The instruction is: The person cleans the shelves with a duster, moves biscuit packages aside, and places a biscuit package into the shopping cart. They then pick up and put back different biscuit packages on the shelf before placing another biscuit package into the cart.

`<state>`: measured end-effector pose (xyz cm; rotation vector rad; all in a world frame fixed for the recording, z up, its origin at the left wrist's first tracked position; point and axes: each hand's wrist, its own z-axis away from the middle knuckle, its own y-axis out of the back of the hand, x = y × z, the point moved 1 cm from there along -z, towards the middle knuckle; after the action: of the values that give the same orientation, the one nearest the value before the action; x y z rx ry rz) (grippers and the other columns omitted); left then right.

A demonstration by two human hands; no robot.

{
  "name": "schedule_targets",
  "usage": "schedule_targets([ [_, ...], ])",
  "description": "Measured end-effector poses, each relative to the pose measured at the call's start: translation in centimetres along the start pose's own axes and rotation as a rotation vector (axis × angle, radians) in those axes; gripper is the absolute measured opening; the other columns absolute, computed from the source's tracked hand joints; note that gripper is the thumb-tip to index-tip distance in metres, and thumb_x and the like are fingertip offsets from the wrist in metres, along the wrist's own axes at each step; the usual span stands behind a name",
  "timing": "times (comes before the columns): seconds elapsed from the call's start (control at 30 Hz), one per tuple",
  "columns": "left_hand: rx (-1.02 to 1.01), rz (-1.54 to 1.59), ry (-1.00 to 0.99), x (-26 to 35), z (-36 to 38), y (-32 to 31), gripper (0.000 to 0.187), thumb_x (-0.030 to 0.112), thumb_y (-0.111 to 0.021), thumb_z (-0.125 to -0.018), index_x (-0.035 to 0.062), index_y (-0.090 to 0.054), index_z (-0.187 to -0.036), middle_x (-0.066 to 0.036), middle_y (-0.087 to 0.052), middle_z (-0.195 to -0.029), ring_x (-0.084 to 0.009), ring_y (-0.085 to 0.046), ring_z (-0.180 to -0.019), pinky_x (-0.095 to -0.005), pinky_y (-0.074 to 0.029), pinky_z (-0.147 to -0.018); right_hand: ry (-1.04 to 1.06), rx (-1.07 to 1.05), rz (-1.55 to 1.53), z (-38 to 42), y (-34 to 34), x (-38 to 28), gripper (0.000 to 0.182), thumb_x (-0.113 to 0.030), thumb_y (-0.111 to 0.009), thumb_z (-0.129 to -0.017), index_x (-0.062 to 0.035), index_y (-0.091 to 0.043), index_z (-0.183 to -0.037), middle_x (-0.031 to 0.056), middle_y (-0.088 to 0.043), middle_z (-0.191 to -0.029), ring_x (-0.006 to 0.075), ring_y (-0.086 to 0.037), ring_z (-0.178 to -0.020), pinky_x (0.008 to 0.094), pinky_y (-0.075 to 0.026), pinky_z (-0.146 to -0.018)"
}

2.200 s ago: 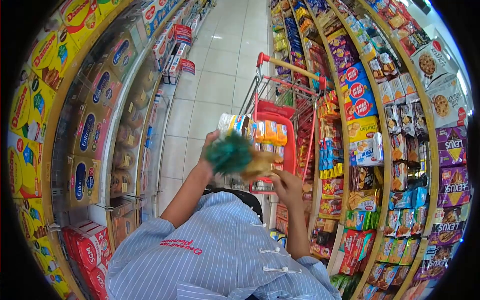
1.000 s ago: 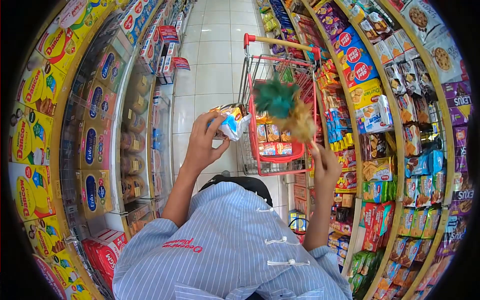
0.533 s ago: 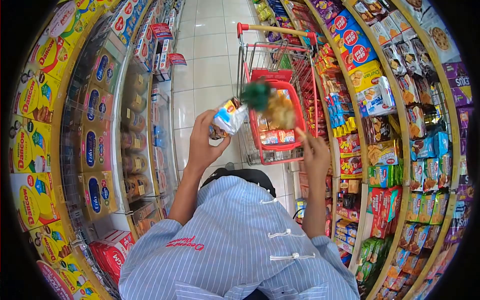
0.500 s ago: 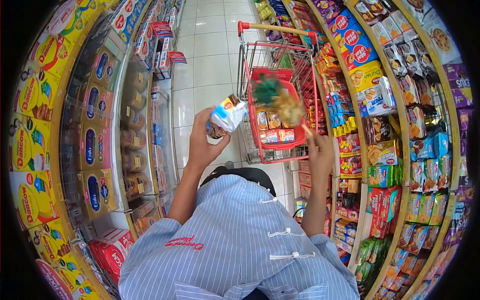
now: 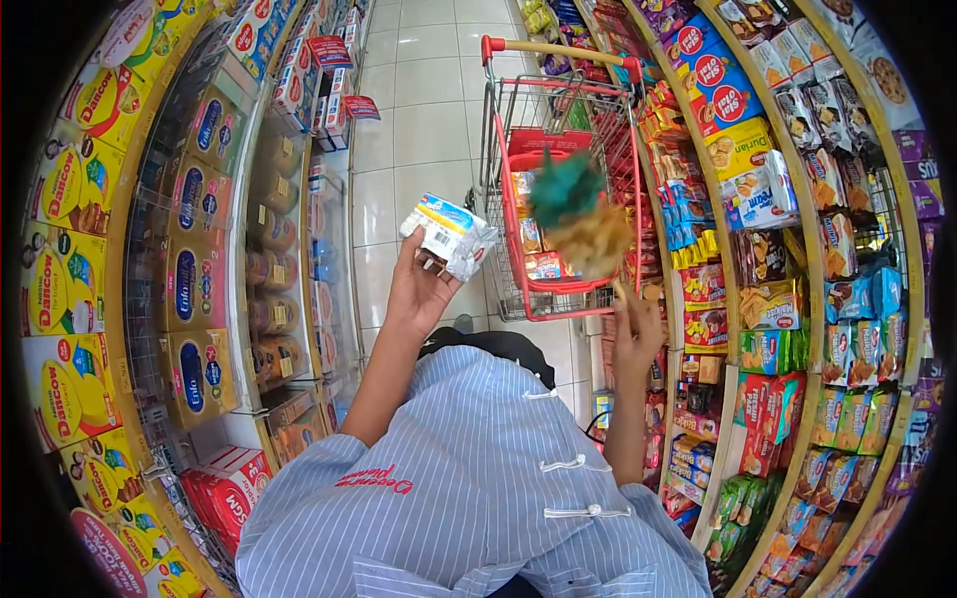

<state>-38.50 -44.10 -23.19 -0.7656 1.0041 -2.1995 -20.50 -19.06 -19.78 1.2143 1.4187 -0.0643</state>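
Note:
My left hand (image 5: 421, 297) grips a white and blue snack packet (image 5: 445, 235), its barcode side facing up and its silvery end to the right. My right hand (image 5: 638, 327) is closed around the thin stick of a feather duster (image 5: 580, 217). The duster's green and tan head is blurred and hangs over a red shopping basket (image 5: 560, 287), covering part of it. Several packaged snacks (image 5: 528, 234) lie in the basket, which sits in a metal shopping cart (image 5: 490, 149) ahead of me.
Biscuit shelves (image 5: 809, 329) with many packets line the right side, close to my right arm. To the left are shelves of milk boxes (image 5: 189, 279) and a clear-fronted case of jars (image 5: 274, 264). A white tiled aisle floor (image 5: 414, 120) runs ahead.
My left hand has turned the packet so its barcode side shows. The feather duster's head has moved slightly right and down over the basket.

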Motion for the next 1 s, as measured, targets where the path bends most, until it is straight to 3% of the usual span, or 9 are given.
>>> schedule_targets([
  [0.07, 0.021, -0.004, 0.031, 0.1, -0.2, 0.5, 0.076, 0.037, -0.071, -0.085, -0.0037, -0.031, -0.134, -0.016, -0.045, -0.132, -0.0317, -0.053, -0.121, -0.0457, -0.045, -0.104, 0.317, -0.103, -0.006, 1.5, -0.2, -0.4, 0.023, -0.01, -0.069, -0.085, -0.0074, -0.071, -0.107, 0.0082, -0.056, -0.081, 0.019, -0.056, -0.069, 0.0315, -0.045, -0.058],
  [0.2, 0.064, -0.041, -0.043, -0.1, -0.1, 0.6, 0.073, 0.038, -0.07, -0.085, -0.0026, -0.033, -0.133, -0.019, -0.045, -0.132, -0.0333, -0.051, -0.122, -0.047, -0.046, -0.103, 0.147, -0.294, 0.23, 1.1, -1.2, 3.7, 0.019, -0.011, -0.064, -0.087, -0.005, -0.07, -0.104, 0.0148, -0.062, -0.088, 0.0296, -0.062, -0.077, 0.0378, -0.047, -0.065],
  [0.3, 0.039, -0.074, -0.106, 0.8, 0.7, 0.5, 0.07, 0.037, -0.07, -0.085, 0.0004, -0.037, -0.134, -0.017, -0.045, -0.133, -0.0333, -0.049, -0.124, -0.0473, -0.046, -0.104, -0.105, -0.132, 0.235, -0.3, 0.0, 7.4, 0.021, -0.011, -0.06, -0.089, -0.0036, -0.068, -0.107, 0.0181, -0.064, -0.088, 0.033, -0.062, -0.08, 0.0422, -0.047, -0.069],
  [0.57, 0.016, -0.232, -0.092, 1.6, 0.8, 2.0, 0.067, 0.037, -0.065, -0.088, 0.0034, -0.035, -0.137, -0.016, -0.043, -0.135, -0.032, -0.048, -0.125, -0.0488, -0.047, -0.102, -0.042, 0.146, 0.147, -3.5, -2.9, 10.3, 0.032, -0.016, -0.057, -0.092, 0.0, -0.058, -0.119, 0.0221, -0.059, -0.101, 0.0365, -0.059, -0.094, 0.0421, -0.047, -0.079],
  [0.67, -0.06, -0.276, -0.037, 0.1, 0.8, 0.8, 0.059, 0.038, -0.057, -0.093, 0.0048, -0.037, -0.138, -0.015, -0.049, -0.136, -0.0322, -0.053, -0.121, -0.0468, -0.051, -0.097, -0.307, -0.388, 0.294, 1.3, -7.0, 15.6, 0.055, -0.034, -0.063, -0.089, -0.0014, -0.05, -0.131, 0.0273, -0.055, -0.119, 0.0425, -0.051, -0.115, 0.0439, -0.042, -0.098],
  [0.8, -0.067, -0.431, 0.16, -2.4, 0.1, 0.6, 0.056, 0.05, -0.045, -0.095, 0.0076, -0.049, -0.132, -0.01, -0.061, -0.124, -0.0272, -0.061, -0.112, -0.0434, -0.055, -0.087, -0.409, -0.807, 0.223, 8.0, -6.7, 12.2, 0.101, -0.048, -0.073, -0.078, -0.0008, -0.02, -0.15, 0.0294, -0.029, -0.149, 0.0452, -0.029, -0.137, 0.0511, -0.028, -0.111],
  [0.87, -0.213, -0.396, 0.497, -4.4, -0.4, 0.5, 0.057, 0.055, -0.045, -0.093, 0.0083, -0.056, -0.125, -0.009, -0.067, -0.113, -0.0263, -0.068, -0.099, -0.038, -0.058, -0.077, -0.378, -0.646, -0.076, 8.2, -4.1, 8.0, 0.101, -0.044, -0.076, -0.076, -0.006, -0.02, -0.151, 0.0263, -0.028, -0.151, 0.0421, -0.028, -0.139, 0.0502, -0.028, -0.112],
  [0.9, -0.098, -0.397, 0.551, -5.9, -0.2, -0.6, 0.059, 0.055, -0.043, -0.094, 0.0052, -0.055, -0.123, -0.02, -0.066, -0.102, -0.0239, -0.068, -0.068, -0.0268, -0.055, -0.053, -0.401, -0.625, -0.08, 8.0, -2.4, 6.0, 0.101, -0.044, -0.076, -0.076, -0.006, -0.02, -0.151, 0.0263, -0.028, -0.151, 0.0421, -0.028, -0.139, 0.0502, -0.028, -0.112],
  [1.0, -0.415, -0.265, 0.875, -10.4, -0.4, -1.3, 0.057, 0.052, -0.039, -0.096, 0.0054, -0.053, -0.125, -0.025, -0.064, -0.098, -0.0219, -0.064, -0.062, -0.0255, -0.053, -0.046, -0.474, -0.342, -0.51, 6.3, 2.6, 2.0, 0.103, -0.038, -0.08, -0.075, -0.0085, -0.019, -0.152, 0.0212, -0.03, -0.151, 0.0367, -0.031, -0.139, 0.0472, -0.029, -0.112],
])
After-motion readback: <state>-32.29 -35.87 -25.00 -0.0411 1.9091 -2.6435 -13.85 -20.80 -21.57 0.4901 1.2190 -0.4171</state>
